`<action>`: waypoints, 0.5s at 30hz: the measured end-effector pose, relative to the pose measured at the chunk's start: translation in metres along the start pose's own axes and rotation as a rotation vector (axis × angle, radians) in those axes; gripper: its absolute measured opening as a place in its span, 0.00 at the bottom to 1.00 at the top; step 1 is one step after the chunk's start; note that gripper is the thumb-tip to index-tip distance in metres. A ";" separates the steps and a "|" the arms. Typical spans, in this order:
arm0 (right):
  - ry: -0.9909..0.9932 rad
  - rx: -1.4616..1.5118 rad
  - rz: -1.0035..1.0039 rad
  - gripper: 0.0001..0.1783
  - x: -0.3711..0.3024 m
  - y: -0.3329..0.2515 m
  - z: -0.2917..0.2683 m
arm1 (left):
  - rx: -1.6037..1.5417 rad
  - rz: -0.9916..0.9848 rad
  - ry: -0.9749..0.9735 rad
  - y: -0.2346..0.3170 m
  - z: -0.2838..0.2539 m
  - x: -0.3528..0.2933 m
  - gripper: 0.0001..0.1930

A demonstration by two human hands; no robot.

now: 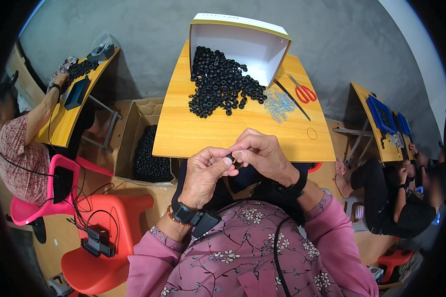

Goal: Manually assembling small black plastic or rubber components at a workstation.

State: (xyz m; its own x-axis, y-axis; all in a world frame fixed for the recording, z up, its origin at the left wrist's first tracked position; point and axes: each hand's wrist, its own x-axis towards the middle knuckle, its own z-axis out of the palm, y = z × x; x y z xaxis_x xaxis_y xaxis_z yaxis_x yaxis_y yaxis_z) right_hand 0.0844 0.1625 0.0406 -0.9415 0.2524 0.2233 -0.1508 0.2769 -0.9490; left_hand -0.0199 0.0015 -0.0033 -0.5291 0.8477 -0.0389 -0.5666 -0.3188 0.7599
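Just off the near edge of the table (176, 133), my left hand (200, 175) pinches a small black ring-shaped piece (230, 157) between thumb and fingers. My right hand (265, 153) is closed in a pinch right against that piece; whatever its fingertips hold is hidden. Farther up the table, a heap of similar black pieces (215, 84) spills from a white box (243, 42) lying on its side. To the heap's right lies a pile of small silvery metal bits (278, 105). Red-handled scissors (305, 93) and a thin black stick (293, 101) rest beside it.
A loose thin band (311, 133) lies near the table's right side. On the floor at left stands a cardboard carton (126, 148) of black pieces. Left of me is a red chair (101, 242) holding a black device with cables. People sit at tables on both sides.
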 end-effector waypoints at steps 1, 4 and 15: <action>-0.001 0.000 0.001 0.05 0.001 0.000 0.000 | -0.017 -0.005 -0.012 0.000 -0.001 0.000 0.08; -0.030 -0.031 -0.043 0.05 0.001 -0.002 0.001 | -0.044 -0.026 -0.024 0.000 -0.003 0.000 0.07; -0.032 -0.105 -0.037 0.11 -0.007 -0.009 0.001 | -0.117 -0.077 -0.079 -0.002 0.000 0.001 0.04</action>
State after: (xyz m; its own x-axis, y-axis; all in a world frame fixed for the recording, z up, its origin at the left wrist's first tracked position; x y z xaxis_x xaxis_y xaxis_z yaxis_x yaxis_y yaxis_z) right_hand 0.0918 0.1576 0.0474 -0.9451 0.2110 0.2494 -0.1552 0.3815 -0.9112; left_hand -0.0193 0.0032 -0.0050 -0.4322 0.9009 -0.0398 -0.6758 -0.2944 0.6757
